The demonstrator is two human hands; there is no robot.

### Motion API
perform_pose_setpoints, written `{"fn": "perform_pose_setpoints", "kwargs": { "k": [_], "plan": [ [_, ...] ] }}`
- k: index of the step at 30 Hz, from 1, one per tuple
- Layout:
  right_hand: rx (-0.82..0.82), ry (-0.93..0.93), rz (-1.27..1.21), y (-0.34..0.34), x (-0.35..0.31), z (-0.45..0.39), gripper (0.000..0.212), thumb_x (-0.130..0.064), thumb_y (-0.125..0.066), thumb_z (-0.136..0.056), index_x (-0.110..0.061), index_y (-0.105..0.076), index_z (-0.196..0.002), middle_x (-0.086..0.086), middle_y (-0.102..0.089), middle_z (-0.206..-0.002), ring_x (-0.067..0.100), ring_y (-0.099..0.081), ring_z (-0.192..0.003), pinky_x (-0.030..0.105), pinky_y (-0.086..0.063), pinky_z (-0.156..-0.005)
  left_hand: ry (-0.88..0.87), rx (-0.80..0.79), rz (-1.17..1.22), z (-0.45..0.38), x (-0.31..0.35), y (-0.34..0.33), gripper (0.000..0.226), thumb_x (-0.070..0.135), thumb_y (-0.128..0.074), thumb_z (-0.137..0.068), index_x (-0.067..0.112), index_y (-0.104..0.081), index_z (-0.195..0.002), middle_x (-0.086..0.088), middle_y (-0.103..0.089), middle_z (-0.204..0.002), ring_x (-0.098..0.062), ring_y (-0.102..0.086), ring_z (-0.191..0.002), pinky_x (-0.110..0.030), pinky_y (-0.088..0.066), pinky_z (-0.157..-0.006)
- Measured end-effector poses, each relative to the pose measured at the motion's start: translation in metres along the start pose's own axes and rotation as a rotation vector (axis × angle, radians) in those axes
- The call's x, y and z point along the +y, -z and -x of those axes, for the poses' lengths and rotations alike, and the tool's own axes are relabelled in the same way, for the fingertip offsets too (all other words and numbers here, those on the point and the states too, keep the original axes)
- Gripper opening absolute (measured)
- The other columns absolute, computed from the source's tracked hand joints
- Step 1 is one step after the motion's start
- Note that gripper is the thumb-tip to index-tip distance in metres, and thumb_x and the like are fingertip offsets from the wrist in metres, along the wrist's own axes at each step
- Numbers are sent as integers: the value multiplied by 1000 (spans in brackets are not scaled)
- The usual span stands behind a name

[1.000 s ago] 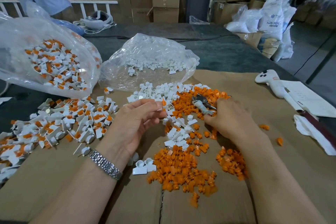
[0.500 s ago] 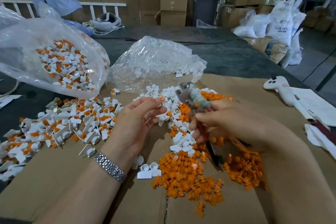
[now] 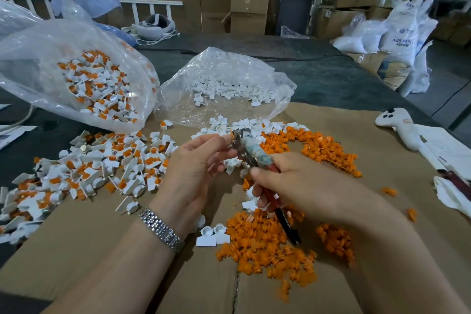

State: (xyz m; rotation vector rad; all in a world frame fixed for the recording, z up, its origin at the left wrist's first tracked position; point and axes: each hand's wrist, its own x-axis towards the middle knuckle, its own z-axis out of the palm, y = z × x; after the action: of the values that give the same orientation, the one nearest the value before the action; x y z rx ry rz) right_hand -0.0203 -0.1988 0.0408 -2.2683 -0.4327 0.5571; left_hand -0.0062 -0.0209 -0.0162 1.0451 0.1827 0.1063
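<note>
Red-handled metal pliers (image 3: 251, 154): dull grey steel head, worn pale tape wrap, glossy plastic grips.
Small orange plastic plugs (image 3: 257, 245): smooth, matt.
White tabbed plastic caps (image 3: 211, 236): smooth, faint sheen.
Clear plastic bag (image 3: 224, 79): glossy, crinkled film.
Brown cardboard sheet (image 3: 102, 250): matt, papery.
Silver link watch band (image 3: 161, 229): polished metal.
Dark grey-green surface (image 3: 331, 76): matt.

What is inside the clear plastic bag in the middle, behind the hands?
Loose white plastic pieces, seen through the clear bag. Crumpled, shiny film hides its far part.
</note>
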Motion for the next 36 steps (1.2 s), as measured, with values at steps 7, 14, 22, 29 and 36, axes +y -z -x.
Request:
{"fn": "perform_pose_setpoints", "kwargs": {
  "k": [7,14,22,29,36],
  "plan": [
    [111,19,120,-9,-4,1,38,-45,-43,-105,-18,-58,-82,10,-70,-77,18,-64,-64,40,-55,-68,-4,-3,-25,2,0,-1,35,19,-82,-61,9,-68,-92,-5,-78,-82,-11,-73,-68,-14,-46,-48],
    [225,1,208,-22,0,-7,34,-45,-45,-104,-21,-53,-83,4,-60,-74,16,-52,-59,29,-45,-53,3,36,-7,1,-4,1,18,4,-79,-75,3,-69,-90,-10,-77,-79,-14,-74,-66,-15,-51,-51],
    [-7,-18,-226,-4,12,-3,50,-49,-43,-104,-6,-67,-96,11,-76,-81,27,-75,-76,39,-62,-76,-46,58,4,2,0,-3,3,4,-77,-82,4,-74,-85,-12,-75,-76,-15,-73,-63,-17,-53,-51],
    [-43,1,-666,36,34,11,55,-48,-55,-92,0,-64,-118,24,-72,-100,39,-73,-87,37,-61,-69,-152,47,-203,5,7,3,14,14,-75,-91,17,-83,-80,-12,-77,-82,-24,-75,-79,-21,-58,-62],
    [607,-83,225,34,50,-12,31,-50,-52,-99,-22,-60,-110,-2,-63,-89,13,-58,-75,32,-43,-64,-200,103,-429,6,7,4,7,16,-77,-90,15,-81,-84,-5,-78,-79,-15,-76,-73,-18,-56,-59]
  ]
}}
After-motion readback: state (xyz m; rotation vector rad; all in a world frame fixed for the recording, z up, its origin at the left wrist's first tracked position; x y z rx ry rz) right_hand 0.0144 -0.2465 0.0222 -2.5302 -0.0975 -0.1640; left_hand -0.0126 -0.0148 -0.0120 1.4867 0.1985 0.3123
